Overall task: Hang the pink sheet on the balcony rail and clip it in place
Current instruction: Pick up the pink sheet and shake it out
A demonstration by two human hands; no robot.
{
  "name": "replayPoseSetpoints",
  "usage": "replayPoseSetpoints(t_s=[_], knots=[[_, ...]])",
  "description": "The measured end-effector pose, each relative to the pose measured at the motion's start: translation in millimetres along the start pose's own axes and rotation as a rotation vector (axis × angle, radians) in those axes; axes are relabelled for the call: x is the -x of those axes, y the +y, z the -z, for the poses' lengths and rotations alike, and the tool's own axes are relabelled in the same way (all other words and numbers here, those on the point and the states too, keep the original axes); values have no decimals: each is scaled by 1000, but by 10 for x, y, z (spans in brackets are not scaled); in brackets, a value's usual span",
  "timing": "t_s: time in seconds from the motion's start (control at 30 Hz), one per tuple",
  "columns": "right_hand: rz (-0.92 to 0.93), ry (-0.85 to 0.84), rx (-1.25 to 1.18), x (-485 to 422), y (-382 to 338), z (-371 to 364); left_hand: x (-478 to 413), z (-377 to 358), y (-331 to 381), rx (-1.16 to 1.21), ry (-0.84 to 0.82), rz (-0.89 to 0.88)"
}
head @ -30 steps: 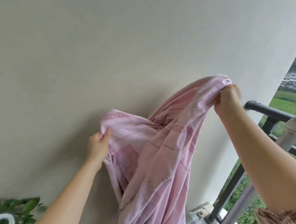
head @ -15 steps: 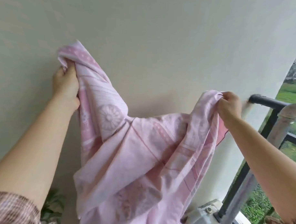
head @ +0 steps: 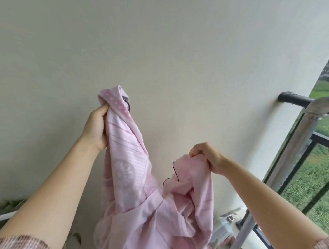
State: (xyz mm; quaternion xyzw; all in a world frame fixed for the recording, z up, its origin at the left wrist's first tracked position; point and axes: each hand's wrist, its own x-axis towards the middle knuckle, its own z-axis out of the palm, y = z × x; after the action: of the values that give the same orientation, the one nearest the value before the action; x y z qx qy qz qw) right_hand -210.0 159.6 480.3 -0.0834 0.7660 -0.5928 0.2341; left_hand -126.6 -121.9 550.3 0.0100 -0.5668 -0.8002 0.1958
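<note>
the pink patterned cloth sheet (head: 127,163) hangs bunched in the air in front of the plain cream wall (head: 176,58), not yet on the dark metal balcony rail (head: 293,99), which stands well apart to the right. the left hand (head: 95,129) holds one gathered end high, its fingers (head: 101,109) clamped round the cloth, likely so the length can drop and untangle. the right hand (head: 207,158) pinches a lower fold, fingers curled tight on it, probably to find an edge to spread.

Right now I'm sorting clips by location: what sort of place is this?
Probably a home balcony: a dark rail joins the plain wall, with grass beyond and a pink sheet held up.
</note>
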Motion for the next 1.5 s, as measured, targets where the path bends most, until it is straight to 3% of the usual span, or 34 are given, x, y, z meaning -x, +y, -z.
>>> replayPoseSetpoints(t_s=[0.07, 0.17, 0.23, 0.3, 0.4, 0.5, 0.57, 0.63, 0.7, 0.8, 0.9, 0.97, 1.03, 1.13, 1.23, 1.3, 1.37, 1.43, 1.5], knots=[[-85, -25, 498, 14, 259, -53, 57, 130, -29, 37, 70, -39], [-344, -318, 1308, 61, 778, -102, 149, 406, -118, 42, 172, -29], [-388, -376, 1582, 154, 1058, -102, 224, 607, -238, 20, 199, 18], [-277, -235, 1667, 188, 1251, -3, 323, 767, -413, -69, 172, 94], [-83, 149, 1424, 110, 1249, 248, 511, 859, -749, -267, 85, 271], [158, 587, 912, 129, 1010, 410, 700, 880, -1196, -405, -23, 514], [333, 743, 537, 156, 812, 479, 770, 914, -1520, -392, -132, 748], [483, 699, 200, 204, 594, 498, 845, 786, -1737, -448, -249, 911], [558, 523, -220, 278, 362, 506, 893, 587, -1930, -639, -283, 903], [552, 155, -628, 413, 119, 515, 928, 289, -2151, -1048, -333, 540], [531, -55, -617, 511, 13, 569, 868, 24, -2274, -1188, -192, 343], [503, -111, -598, 539, -30, 658, 756, -55, -2322, -1323, -300, 265], [466, 48, -498, 546, -74, 761, 616, -2, -2264, -1374, -381, 302], [321, 554, -161, 502, -58, 926, 394, 132, -1789, -1263, -312, 366], [283, 659, -73, 441, -76, 903, 166, 86, -851, -907, -109, 285], [340, 587, -106, 463, -265, 776, -3, -22, -200, -559, 39, 148], [455, 390, -146, 530, -550, 580, -134, -263, 292, -383, 180, -12], [555, 150, -86, 622, -817, 300, -131, -612, 518, -263, 182, -76], [604, 21, 114, 647, -996, -3, -10, -1017, 529, -240, 58, -67]])
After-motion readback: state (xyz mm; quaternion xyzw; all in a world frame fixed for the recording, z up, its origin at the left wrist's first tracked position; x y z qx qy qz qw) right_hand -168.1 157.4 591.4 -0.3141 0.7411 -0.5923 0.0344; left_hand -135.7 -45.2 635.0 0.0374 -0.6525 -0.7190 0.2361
